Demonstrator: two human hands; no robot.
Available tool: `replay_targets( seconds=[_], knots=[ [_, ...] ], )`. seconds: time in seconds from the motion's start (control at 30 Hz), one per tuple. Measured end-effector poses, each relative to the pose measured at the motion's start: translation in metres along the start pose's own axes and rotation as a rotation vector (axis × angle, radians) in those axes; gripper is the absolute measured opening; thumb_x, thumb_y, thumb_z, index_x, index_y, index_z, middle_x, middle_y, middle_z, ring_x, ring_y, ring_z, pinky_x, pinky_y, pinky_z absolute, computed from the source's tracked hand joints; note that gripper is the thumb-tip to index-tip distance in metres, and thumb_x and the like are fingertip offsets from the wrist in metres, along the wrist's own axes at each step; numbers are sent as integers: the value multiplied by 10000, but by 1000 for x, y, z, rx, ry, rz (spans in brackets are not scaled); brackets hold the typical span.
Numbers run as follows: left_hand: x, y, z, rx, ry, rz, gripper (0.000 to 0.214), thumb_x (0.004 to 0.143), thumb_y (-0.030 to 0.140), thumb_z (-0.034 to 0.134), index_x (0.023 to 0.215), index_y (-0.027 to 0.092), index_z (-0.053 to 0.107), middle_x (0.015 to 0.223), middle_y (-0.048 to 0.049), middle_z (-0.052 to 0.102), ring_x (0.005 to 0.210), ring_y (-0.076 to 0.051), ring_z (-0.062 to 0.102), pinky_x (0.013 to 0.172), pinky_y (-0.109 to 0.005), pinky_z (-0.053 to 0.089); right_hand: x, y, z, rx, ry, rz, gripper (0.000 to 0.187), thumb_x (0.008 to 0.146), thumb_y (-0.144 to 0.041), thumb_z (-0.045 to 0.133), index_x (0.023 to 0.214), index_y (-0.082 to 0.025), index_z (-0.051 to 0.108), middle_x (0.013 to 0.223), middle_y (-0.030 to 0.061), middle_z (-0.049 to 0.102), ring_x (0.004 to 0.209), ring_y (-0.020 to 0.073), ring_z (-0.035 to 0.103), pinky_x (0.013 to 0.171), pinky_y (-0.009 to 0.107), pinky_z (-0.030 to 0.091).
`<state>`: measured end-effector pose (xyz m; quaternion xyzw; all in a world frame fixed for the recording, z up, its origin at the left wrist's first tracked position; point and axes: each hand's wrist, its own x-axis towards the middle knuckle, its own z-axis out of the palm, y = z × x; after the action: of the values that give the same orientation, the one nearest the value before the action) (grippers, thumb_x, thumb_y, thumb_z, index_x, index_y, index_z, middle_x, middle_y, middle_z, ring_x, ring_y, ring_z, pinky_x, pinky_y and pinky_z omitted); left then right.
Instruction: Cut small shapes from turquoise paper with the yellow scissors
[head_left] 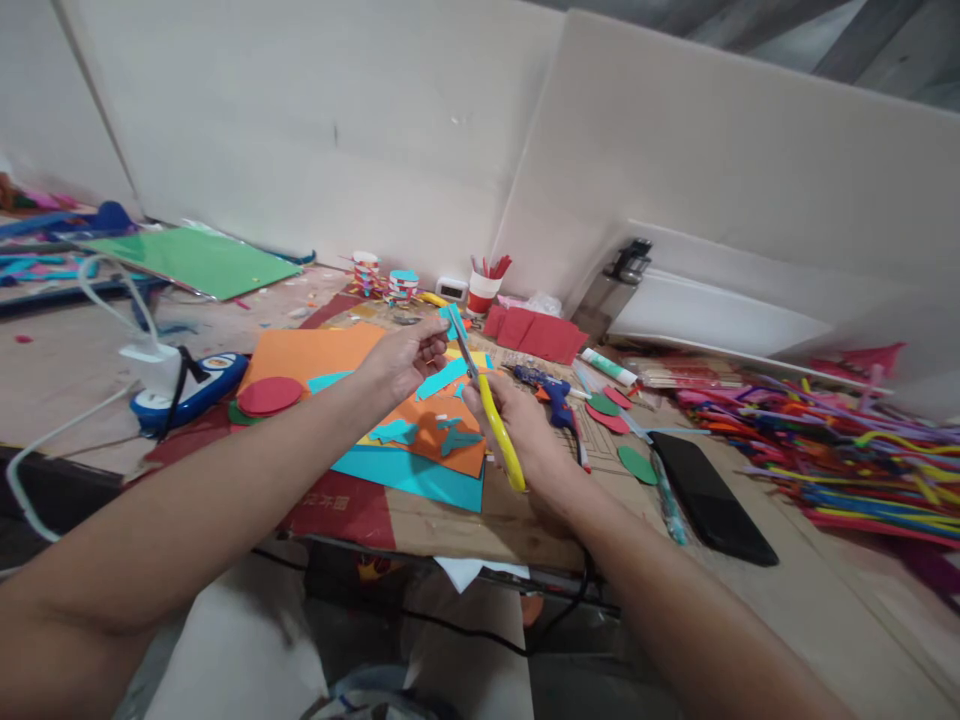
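My right hand [514, 420] is closed around the yellow handles of a pair of scissors [499, 430], whose blades point up and away from me. Between the fingertips of my left hand [412, 355] is a small piece of blue paper [452, 318], and the scissor blades lie against it. Below both hands are an orange sheet [420, 420] and a blue sheet [442, 487], stacked and overlapping. Blue paper scraps [394, 432] are scattered on the orange sheet. Red paper circles [270, 396] lie left of my left forearm.
A blue glue gun [551, 388], a glue stick [609, 367] and a black phone [712, 497] lie to the right. Colourful pipe cleaners [847, 450] heap at far right. A red-and-white cup [484, 290] of sticks stands at the back. A power strip [191, 395] sits left.
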<state>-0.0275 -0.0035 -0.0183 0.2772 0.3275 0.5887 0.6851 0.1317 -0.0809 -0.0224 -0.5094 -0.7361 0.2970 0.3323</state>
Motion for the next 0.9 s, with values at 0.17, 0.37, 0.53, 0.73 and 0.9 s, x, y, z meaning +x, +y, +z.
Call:
replay_targets(
  seconds=[0.17,0.37,0.53,0.73,0.9],
  knots=[
    [-2,1,2,-8,28,-50,110,692,131,677,638,128,581,499,40,553,438,-44,481,493,-205,421,-1,5,4,-13,34,39,290,876,-485,526,923,-203,571,640,-28,530,495,93,481,446,200,366],
    [-5,0,5,15,42,-116,142,734,107,638,612,122,566,467,29,536,414,-43,464,478,-199,410,-5,0,0,22,-20,58,264,891,-480,507,875,-216,509,635,-41,525,489,87,479,457,200,365],
    [-7,-1,7,-8,59,-131,136,718,83,644,612,121,568,474,30,541,419,-40,474,474,-189,398,-5,6,1,-16,5,39,274,892,-490,499,848,-219,501,624,-40,508,486,85,444,444,203,320],
    [-6,-5,6,29,59,-165,153,739,114,639,601,122,573,470,29,540,399,-38,465,475,-203,404,-5,16,5,31,14,79,302,869,-518,520,890,-217,533,611,-28,522,483,98,450,412,206,299],
    [-3,-7,2,31,40,-162,159,731,125,656,600,128,565,484,31,544,410,-38,468,470,-199,400,-6,5,4,129,8,196,328,822,-533,580,806,-213,507,543,-43,498,408,85,439,356,188,284]
  ],
)
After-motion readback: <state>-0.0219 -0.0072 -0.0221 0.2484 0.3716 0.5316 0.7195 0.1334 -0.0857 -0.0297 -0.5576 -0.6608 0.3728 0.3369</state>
